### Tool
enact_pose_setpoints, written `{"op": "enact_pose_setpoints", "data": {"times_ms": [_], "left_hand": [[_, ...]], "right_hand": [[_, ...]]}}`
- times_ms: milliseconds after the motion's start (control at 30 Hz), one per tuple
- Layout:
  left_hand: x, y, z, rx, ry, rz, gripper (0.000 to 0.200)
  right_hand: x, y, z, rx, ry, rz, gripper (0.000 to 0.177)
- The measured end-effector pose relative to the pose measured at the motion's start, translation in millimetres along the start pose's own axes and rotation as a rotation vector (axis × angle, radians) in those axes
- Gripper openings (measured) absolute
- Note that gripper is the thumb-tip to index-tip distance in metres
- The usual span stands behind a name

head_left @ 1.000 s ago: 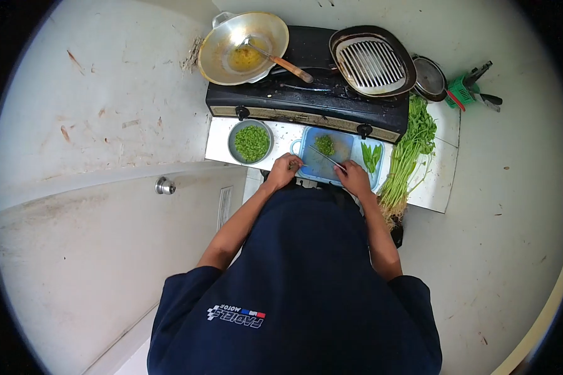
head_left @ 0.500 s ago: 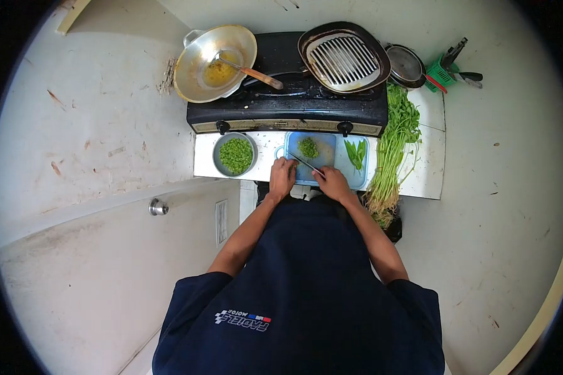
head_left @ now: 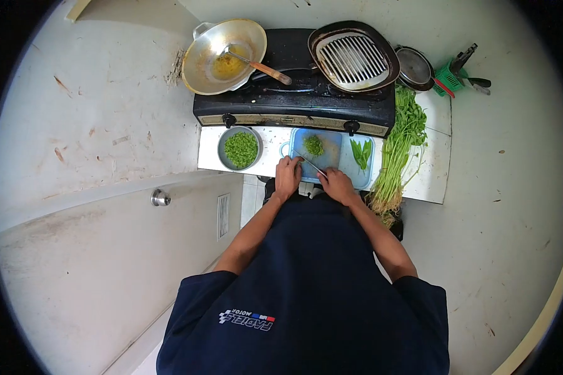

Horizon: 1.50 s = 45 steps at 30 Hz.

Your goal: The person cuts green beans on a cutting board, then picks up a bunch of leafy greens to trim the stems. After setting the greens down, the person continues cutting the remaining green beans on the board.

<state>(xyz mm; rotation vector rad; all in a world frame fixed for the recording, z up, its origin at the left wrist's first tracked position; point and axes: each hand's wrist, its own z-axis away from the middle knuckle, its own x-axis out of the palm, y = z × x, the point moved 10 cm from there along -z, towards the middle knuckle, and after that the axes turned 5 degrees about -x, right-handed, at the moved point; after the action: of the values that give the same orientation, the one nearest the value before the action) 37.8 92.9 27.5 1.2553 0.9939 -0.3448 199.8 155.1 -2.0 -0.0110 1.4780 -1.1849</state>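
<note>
My right hand (head_left: 337,184) is closed on the handle of a knife (head_left: 313,165), whose blade points up and left over the blue cutting board (head_left: 333,156). My left hand (head_left: 288,176) rests at the board's lower left edge with its fingers drawn together near the blade; what they press on is too small to make out. A small heap of chopped greens (head_left: 314,145) lies on the board above the knife. Some uncut green leaves (head_left: 361,154) lie on the right of the board. Left of the board sits a grey bowl (head_left: 221,154) of chopped greens (head_left: 241,149).
Behind the board is a black stove (head_left: 281,107) bearing a wok (head_left: 197,67) with a wooden-handled ladle (head_left: 271,73) and a grill pan (head_left: 353,57). Long-stemmed greens (head_left: 397,150) lie to the right. A small pan (head_left: 414,65) and a green basket (head_left: 447,78) stand at the back right.
The whole view has shifted slightly, so the scene sits a little further right and higher. Both hands stay at the board, and the knife is still in my right hand.
</note>
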Motion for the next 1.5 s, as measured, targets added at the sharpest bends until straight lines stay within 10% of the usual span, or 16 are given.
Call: {"op": "enact_pose_setpoints", "data": {"times_ms": [1500], "left_hand": [[4, -13, 0, -0.123, 0.014, 0.096, 0.017]], "right_hand": [[3, -10, 7, 0.010, -0.105, 0.101, 0.047]]}}
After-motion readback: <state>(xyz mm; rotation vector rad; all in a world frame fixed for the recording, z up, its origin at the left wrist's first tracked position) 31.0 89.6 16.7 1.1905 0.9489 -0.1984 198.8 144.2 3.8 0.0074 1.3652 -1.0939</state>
